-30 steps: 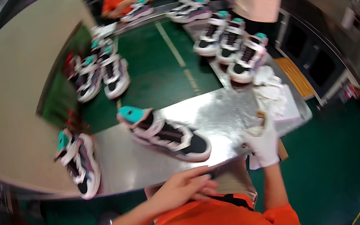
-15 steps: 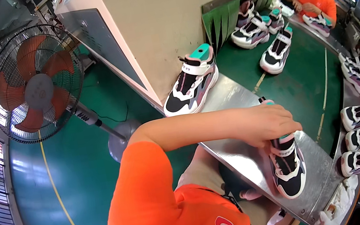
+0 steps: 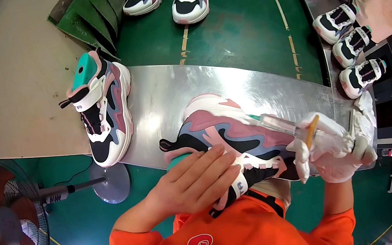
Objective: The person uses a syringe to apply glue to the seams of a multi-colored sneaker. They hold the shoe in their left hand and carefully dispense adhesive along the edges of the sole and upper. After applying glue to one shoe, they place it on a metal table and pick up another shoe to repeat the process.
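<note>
My bare left hand (image 3: pixel 200 177) holds a white, black, pink and grey-blue sneaker (image 3: pixel 232 134) at its strap and collar. The sneaker lies tilted on its side over the metal ledge, its mauve side panel and sole edge facing up. A white glove covers my right hand (image 3: pixel 329 151), closed around a clear syringe (image 3: pixel 280 124) with a teal tip and an amber flange. That tip is at the seam between sole and upper; I cannot tell whether it touches. Inside the sneaker's opening, part of a teal last shows beside my left fingers.
Another sneaker (image 3: pixel 104 109) with a teal last stands on the ledge (image 3: pixel 159 89) at left. Beyond runs a green conveyor belt (image 3: pixel 242 25) carrying more sneakers, near a green strip curtain (image 3: pixel 89 20). Several sneakers (image 3: pixel 351 50) line the right side. A fan (image 3: pixel 8 218) stands at lower left.
The sneaker has gone from upright on the ledge to tilted on its side. My gloved right hand has come into view with the syringe. The head view has turned and moved closer.
</note>
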`<state>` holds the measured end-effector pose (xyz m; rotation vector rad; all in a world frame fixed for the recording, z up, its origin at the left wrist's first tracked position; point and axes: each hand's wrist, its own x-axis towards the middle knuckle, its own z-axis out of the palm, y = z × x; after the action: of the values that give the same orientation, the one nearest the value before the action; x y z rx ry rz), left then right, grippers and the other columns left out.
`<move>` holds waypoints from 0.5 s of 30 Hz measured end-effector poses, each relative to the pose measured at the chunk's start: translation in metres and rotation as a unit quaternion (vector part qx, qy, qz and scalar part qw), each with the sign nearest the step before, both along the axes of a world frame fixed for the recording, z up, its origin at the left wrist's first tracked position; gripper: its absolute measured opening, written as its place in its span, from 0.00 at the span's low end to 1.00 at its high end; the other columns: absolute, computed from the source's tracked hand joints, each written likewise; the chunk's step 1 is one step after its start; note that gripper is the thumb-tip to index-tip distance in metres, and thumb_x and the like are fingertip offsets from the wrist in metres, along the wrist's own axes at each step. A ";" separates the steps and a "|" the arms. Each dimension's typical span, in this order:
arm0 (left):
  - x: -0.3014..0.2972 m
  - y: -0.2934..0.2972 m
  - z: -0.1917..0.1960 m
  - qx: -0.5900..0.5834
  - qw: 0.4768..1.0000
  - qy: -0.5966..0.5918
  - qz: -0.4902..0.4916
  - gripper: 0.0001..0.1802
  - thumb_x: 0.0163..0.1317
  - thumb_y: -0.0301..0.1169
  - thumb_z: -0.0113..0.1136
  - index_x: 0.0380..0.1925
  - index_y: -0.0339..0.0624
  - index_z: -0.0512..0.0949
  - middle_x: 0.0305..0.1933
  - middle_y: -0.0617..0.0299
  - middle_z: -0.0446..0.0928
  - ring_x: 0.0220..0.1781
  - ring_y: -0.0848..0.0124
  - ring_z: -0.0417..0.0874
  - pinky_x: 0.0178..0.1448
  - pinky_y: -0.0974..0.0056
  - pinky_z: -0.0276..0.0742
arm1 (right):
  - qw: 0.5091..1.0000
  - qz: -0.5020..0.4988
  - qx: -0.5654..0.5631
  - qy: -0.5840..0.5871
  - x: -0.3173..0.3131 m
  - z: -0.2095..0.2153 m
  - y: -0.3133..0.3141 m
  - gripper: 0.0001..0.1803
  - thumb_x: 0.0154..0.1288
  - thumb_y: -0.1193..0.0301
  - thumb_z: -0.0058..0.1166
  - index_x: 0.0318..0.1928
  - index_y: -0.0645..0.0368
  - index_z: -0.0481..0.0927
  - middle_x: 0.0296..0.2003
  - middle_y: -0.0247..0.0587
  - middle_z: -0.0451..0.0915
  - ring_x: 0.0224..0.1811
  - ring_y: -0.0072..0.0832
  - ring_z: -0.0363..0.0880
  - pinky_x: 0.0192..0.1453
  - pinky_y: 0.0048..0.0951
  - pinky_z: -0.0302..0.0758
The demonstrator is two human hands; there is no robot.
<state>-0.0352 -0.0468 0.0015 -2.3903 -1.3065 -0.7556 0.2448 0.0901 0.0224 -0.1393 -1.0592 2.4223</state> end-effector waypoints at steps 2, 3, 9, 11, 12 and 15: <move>-0.002 0.000 0.000 -0.019 1.000 -0.004 0.000 0.11 0.67 0.36 0.51 0.45 0.52 0.80 0.51 0.64 0.82 0.56 0.67 0.82 0.57 0.65 0.75 | 0.999 0.015 -0.012 0.047 -0.018 -0.008 0.003 0.70 0.35 0.36 0.69 0.66 0.79 0.55 0.52 0.66 0.71 0.41 0.45 0.79 0.51 0.42 0.76; -0.003 -0.002 0.000 -0.023 1.000 -0.006 -0.002 0.12 0.67 0.36 0.50 0.45 0.52 0.80 0.52 0.64 0.82 0.56 0.67 0.82 0.57 0.65 0.75 | 0.997 0.022 -0.015 0.071 -0.026 -0.011 0.001 0.70 0.36 0.36 0.69 0.67 0.79 0.55 0.55 0.67 0.70 0.45 0.45 0.79 0.56 0.43 0.75; -0.005 -0.001 0.003 -0.061 0.997 -0.035 -0.015 0.13 0.66 0.33 0.50 0.46 0.50 0.80 0.53 0.63 0.81 0.57 0.67 0.81 0.58 0.65 0.75 | 0.999 0.017 -0.031 0.013 -0.024 -0.016 0.006 0.68 0.36 0.40 0.69 0.69 0.76 0.55 0.64 0.70 0.62 0.55 0.49 0.73 0.59 0.42 0.73; -0.006 0.001 0.004 -0.057 0.997 -0.040 -0.020 0.13 0.66 0.33 0.50 0.47 0.49 0.80 0.53 0.62 0.81 0.57 0.66 0.81 0.58 0.64 0.74 | 0.999 0.036 -0.033 0.023 -0.026 -0.014 0.009 0.67 0.37 0.41 0.68 0.69 0.76 0.55 0.63 0.70 0.62 0.54 0.48 0.74 0.58 0.42 0.74; -0.006 0.001 0.003 -0.055 0.997 -0.043 -0.023 0.13 0.66 0.33 0.50 0.47 0.49 0.79 0.53 0.62 0.81 0.57 0.66 0.81 0.58 0.64 0.74 | 0.998 0.047 -0.032 0.025 -0.027 -0.014 0.011 0.67 0.37 0.41 0.68 0.69 0.76 0.55 0.63 0.70 0.63 0.54 0.48 0.74 0.57 0.41 0.75; -0.006 0.003 0.002 -0.046 0.998 -0.025 -0.022 0.13 0.67 0.34 0.49 0.48 0.50 0.79 0.53 0.63 0.81 0.57 0.66 0.81 0.58 0.65 0.74 | 0.999 0.037 -0.026 -0.023 -0.027 -0.011 0.012 0.67 0.37 0.41 0.68 0.68 0.77 0.56 0.62 0.69 0.64 0.52 0.46 0.75 0.52 0.38 0.77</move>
<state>-0.0409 -0.0442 0.0039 -2.4951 -1.3384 -0.7877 0.2173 0.1025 0.0115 -0.1757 -1.0395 2.5253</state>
